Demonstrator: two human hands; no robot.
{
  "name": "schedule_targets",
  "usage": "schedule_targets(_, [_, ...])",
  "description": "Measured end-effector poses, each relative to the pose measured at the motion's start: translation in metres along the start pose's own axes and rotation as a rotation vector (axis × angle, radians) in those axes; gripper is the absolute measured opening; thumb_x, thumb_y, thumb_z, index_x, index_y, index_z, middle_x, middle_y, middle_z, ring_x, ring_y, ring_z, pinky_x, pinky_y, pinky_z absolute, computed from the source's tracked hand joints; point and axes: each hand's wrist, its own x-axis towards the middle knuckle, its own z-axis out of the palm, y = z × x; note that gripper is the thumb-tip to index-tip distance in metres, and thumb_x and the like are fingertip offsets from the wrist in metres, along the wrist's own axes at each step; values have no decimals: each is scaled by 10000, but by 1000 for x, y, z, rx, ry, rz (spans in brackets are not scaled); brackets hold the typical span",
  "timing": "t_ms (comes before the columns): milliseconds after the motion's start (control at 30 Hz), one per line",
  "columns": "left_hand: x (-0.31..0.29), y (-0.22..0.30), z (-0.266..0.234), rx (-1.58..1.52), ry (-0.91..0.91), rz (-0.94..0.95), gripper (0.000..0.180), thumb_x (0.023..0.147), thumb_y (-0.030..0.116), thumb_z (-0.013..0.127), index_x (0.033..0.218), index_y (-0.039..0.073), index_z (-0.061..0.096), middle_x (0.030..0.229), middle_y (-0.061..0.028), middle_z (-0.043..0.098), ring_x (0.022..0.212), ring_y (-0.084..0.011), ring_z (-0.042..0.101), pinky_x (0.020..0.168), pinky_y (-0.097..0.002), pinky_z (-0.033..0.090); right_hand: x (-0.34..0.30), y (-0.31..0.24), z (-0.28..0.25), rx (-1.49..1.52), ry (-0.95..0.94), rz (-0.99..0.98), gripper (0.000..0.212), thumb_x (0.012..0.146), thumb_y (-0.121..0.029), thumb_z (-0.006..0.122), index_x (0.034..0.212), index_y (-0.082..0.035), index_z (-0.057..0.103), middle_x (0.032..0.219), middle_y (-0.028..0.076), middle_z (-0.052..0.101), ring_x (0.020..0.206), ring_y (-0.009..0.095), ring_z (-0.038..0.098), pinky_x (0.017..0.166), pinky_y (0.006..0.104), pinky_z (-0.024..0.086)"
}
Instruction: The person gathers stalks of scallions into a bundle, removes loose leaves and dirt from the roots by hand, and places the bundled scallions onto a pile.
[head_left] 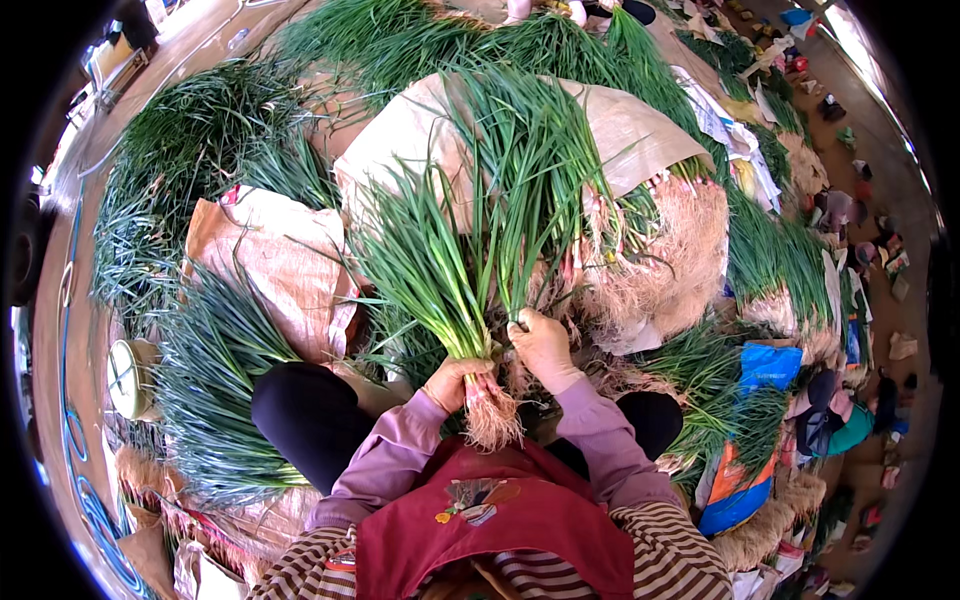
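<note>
A bunch of scallions [455, 310] stands nearly upright before my lap, its green leaves fanned away from me and pale roots hanging toward my apron. My left hand [457, 383], in what looks like a pale glove, is wrapped round the bunch just above the roots. Close beside it, my right hand [545, 348] is closed on the lower part of other scallion stalks [513, 262]; their ends are hidden by the hand. Beyond both hands lies a large heap of scallions [655, 265], roots toward me, partly covered by a beige sack cloth [640, 135].
More scallions [215, 370] lie in piles around my knees. At the left are a folded woven sack [285, 255], a round pale container [132, 380] and a blue hose [72, 435]. A blue and orange bag [738, 495] lies at right. Another person's hands [545, 8] show at the far edge.
</note>
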Motion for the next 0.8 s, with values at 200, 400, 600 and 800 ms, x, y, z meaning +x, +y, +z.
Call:
schedule_targets(200, [-8, 7, 17, -48, -4, 62, 229, 753, 29, 614, 956, -67, 570, 706, -150, 636, 598, -255, 637, 604, -353, 546, -3, -4, 20, 110, -68, 39, 142, 774, -160, 576, 782, -20, 556, 700, 210, 589, 694, 398, 584, 617, 451, 470])
schedule_targets(400, [-3, 2, -18, -39, 24, 13, 270, 752, 21, 602, 1005, -69, 574, 791, -156, 653, 623, -249, 640, 641, -330, 547, -8, -31, 2, 59, -93, 41, 98, 830, -59, 542, 912, -36, 591, 788, 128, 621, 700, 271, 615, 612, 333, 497])
schedule_targets(600, [-2, 1, -15, -146, -86, 4, 336, 737, -7, 566, 1066, -61, 526, 956, -180, 633, 706, -227, 650, 657, -320, 547, 11, 99, -30, -86, 212, 314, 262, 899, -175, 525, 1114, -31, 570, 952, 161, 639, 835, 233, 624, 673, 323, 487])
schedule_targets(800, [-4, 6, -5, -116, -136, -30, 373, 736, 63, 599, 1099, 2, 536, 938, -134, 634, 764, -237, 630, 743, -330, 526, -16, 43, -7, 887, -458, 534, 285, 893, -239, 578, 1085, -30, 608, 897, 80, 660, 704, 109, 590, 585, 230, 427])
